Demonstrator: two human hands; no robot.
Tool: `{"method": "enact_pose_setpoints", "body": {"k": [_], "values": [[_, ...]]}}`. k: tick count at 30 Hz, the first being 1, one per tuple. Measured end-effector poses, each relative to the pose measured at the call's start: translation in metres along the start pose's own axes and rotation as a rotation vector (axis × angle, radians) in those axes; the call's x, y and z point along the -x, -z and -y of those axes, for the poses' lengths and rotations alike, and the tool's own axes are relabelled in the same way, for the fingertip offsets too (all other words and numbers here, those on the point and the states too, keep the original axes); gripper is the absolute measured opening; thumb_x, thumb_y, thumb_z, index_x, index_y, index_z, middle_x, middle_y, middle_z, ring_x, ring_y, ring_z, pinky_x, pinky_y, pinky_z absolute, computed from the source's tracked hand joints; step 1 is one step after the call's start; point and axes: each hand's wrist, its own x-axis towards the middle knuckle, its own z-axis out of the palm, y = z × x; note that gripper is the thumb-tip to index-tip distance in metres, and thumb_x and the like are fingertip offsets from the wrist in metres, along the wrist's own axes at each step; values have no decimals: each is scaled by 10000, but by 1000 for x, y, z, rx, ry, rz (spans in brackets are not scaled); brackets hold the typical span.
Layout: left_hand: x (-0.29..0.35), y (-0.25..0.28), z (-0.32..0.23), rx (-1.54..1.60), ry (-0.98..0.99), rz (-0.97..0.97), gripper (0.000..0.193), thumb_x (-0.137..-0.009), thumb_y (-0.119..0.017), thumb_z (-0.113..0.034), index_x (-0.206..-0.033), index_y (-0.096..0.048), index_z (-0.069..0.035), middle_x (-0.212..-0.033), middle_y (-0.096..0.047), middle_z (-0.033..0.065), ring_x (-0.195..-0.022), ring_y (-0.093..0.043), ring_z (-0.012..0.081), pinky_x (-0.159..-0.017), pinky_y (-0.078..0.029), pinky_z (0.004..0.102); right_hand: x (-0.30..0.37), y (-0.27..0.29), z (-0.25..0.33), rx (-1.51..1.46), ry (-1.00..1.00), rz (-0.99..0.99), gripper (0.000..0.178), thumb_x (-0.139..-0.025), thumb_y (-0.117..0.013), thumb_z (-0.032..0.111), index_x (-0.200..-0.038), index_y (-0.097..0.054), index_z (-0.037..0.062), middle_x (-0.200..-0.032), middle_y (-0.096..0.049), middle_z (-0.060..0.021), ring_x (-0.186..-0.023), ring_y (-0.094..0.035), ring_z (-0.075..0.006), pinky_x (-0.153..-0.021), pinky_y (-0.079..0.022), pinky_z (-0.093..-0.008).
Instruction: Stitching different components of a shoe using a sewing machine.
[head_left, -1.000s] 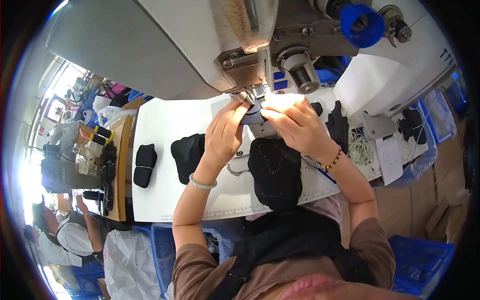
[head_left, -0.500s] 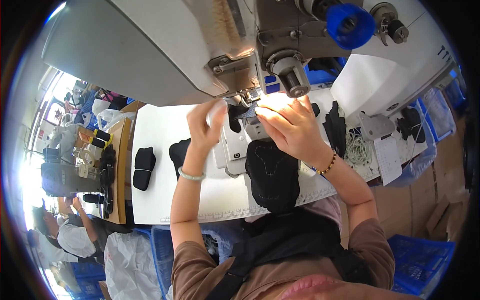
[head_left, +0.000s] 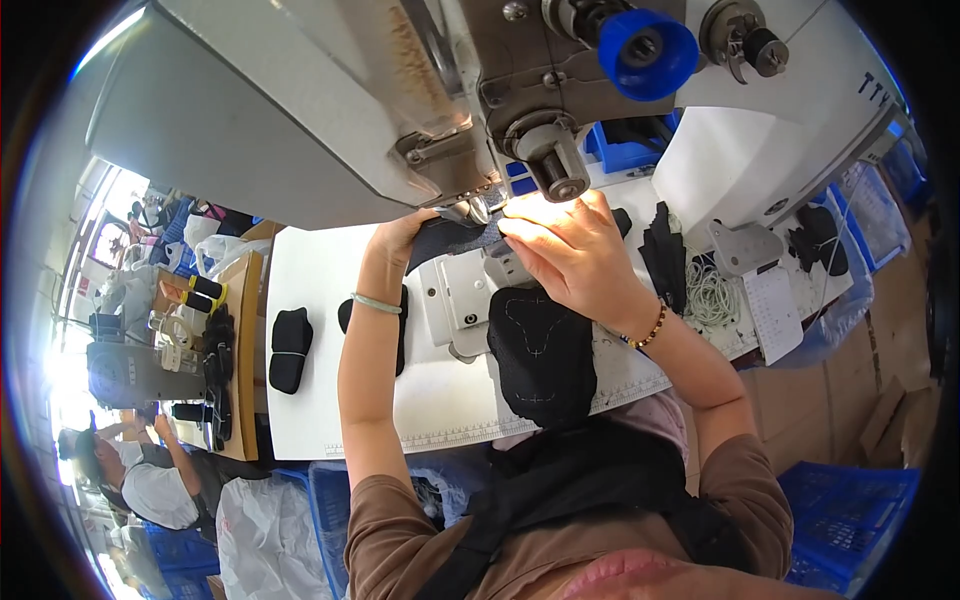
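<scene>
The fingertips of the left hand (head_left: 398,237) are hidden by the sewing machine head (head_left: 250,130), which the top edge crops. Glare washes out some fingers of the right hand (head_left: 570,255), so its grip on the dark fabric piece (head_left: 440,240) cannot be told. The left forearm (head_left: 368,370) covers most of a black fabric pad (head_left: 403,335). The lower edge cuts off a blue crate (head_left: 845,510).

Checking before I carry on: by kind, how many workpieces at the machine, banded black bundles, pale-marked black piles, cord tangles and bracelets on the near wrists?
Dark workpiece: 1
Banded black bundle: 1
Pale-marked black pile: 1
Cord tangle: 1
Bracelets: 2, pale bangle and beaded bracelet
Total: 6
</scene>
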Motion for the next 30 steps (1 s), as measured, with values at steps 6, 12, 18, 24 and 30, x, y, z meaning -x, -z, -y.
{"method": "enact_pose_setpoints", "body": {"k": [6,12,18,24,30], "values": [[30,-31,-13,47,144,156,285,-758,-636,-100,-989,-621,67,-959,-663,158,-838,-655,204,-796,-542,315,3,1,7,-14,40,-29,293,-750,-690,119,-1036,-623,115,-1033,-590,8,-946,-537,-160,-873,-402,-338],[50,-61,-5,253,-101,146,223,-800,-664,-90,-994,-653,18,-942,-675,120,-809,-667,189,-757,-546,280,11,-4,8,30,75,78,331,-763,-687,105,-1088,-644,146,-1084,-594,20,-945,-564,-144,-817,-426,-311],[59,-71,-3,273,-131,56,224,-815,-644,-76,-1020,-634,15,-941,-673,115,-810,-667,181,-751,-551,281,9,-6,6,53,120,43,341,-740,-669,153,-1078,-629,136,-1040,-554,27,-866,-532,-123,-813,-421,-290],[75,-82,5,240,-192,-37,183,-830,-620,-61,-1002,-631,2,-917,-664,70,-822,-654,151,-755,-541,279,10,-4,13,50,136,68,335,-741,-666,138,-1075,-638,148,-1061,-563,35,-912,-539,-125,-826,-414,-290],[83,-97,2,282,-201,-124,168,-832,-618,-63,-990,-633,-7,-902,-659,60,-807,-649,141,-750,-541,275,11,-3,14,42,157,98,307,-732,-664,103,-1035,-675,151,-1097,-583,33,-1041,-546,-139,-863,-403,-301]]}}
